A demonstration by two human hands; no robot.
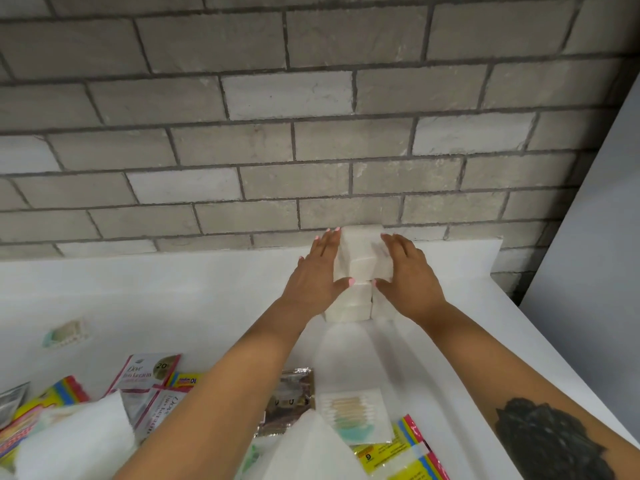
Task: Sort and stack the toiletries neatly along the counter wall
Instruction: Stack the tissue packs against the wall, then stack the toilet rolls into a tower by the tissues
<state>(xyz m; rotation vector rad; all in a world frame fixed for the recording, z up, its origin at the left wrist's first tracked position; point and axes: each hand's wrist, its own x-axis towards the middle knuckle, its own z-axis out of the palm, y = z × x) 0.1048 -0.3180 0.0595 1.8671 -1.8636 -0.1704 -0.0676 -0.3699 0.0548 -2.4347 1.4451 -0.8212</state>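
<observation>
Stack of small white wrapped toiletry packets [360, 271], standing on the white tabletop [173, 292] against its low white back ledge, below the grey brick-tiled wall [311, 133]; the stack shows at least two columns side by side, the packets lying flat one upon another. Left hand [320, 271], fingers straight, pressed flat against the left side of the stack, thumb lying across the front face; right hand [407, 271], fingers likewise extended along the right side, thumb touching the front near the left thumb; the two hands bracket the stack between them, neither curled round any packet. Right forearm bearing a dark tattoo [550, 445]. Near edge of the tabletop, well apart from the stack: loose heap of sachets and packets, including pink-and-white sachets printed "Dove" [145, 379], yellow packets with red and blue borders [401, 448], a clear pouch of cotton swabs [353, 414], a metallic foil sachet [294, 400] and white wrapped bundles [76, 441]; a small pale green sachet [65, 332] lies alone at the left.
</observation>
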